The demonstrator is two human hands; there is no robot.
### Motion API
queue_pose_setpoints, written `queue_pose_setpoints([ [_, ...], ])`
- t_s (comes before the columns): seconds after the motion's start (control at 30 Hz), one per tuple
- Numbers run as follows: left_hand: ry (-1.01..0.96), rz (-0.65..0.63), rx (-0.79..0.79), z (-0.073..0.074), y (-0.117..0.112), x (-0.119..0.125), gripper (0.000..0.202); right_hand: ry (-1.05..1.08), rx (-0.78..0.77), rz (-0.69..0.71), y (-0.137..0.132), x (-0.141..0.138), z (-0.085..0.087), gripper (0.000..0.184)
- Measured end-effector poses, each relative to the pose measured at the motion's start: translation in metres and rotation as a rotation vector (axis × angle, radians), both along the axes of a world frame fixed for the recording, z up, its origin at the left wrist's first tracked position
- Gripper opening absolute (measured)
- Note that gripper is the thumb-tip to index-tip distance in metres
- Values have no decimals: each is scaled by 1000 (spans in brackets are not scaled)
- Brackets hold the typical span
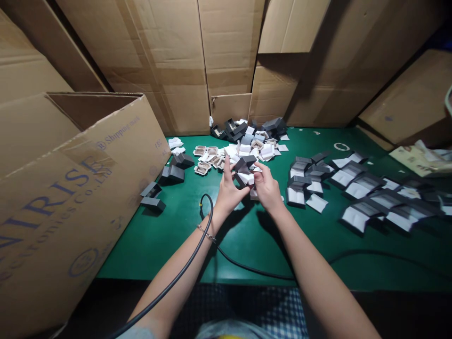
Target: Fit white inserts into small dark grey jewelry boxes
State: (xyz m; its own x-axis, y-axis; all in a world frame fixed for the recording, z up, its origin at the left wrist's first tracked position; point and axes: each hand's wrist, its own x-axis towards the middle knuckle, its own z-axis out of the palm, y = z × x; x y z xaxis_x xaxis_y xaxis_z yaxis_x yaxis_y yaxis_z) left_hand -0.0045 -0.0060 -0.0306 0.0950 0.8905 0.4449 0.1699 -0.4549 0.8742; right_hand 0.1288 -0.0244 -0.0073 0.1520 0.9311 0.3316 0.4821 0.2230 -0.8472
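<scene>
Both my hands meet over the middle of the green table [247, 235]. My left hand [229, 188] and my right hand [265, 186] are closed together on a small dark grey box [244, 164] with a white insert [246, 178]. The box is held just above the table, its lid part tilted up. A thin bracelet sits on my left wrist. Right behind my hands lies a heap of white inserts and beige trays [233, 153].
A big open cardboard box [70, 188] stands at the left. Several dark boxes [247, 127] pile at the back. Rows of open grey boxes with white inserts [370, 193] cover the right side. A black cable [212, 207] crosses the front. Cardboard sheets wall the back.
</scene>
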Motion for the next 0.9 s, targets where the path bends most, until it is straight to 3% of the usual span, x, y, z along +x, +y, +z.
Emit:
queue_pose_setpoints([
  [0.2,-281,-164,-308,13,4,-3,130,85,82,-26,1,4,9,42],
  [0.37,-388,-291,-458,21,2,-6,134,161,62,125,5,7,12,32],
  [0.63,-373,-360,-546,24,1,-9,133,289,-127,367,4,10,15,35],
  [0.9,-313,-371,-550,21,3,-8,129,336,-210,404,4,12,16,28],
])
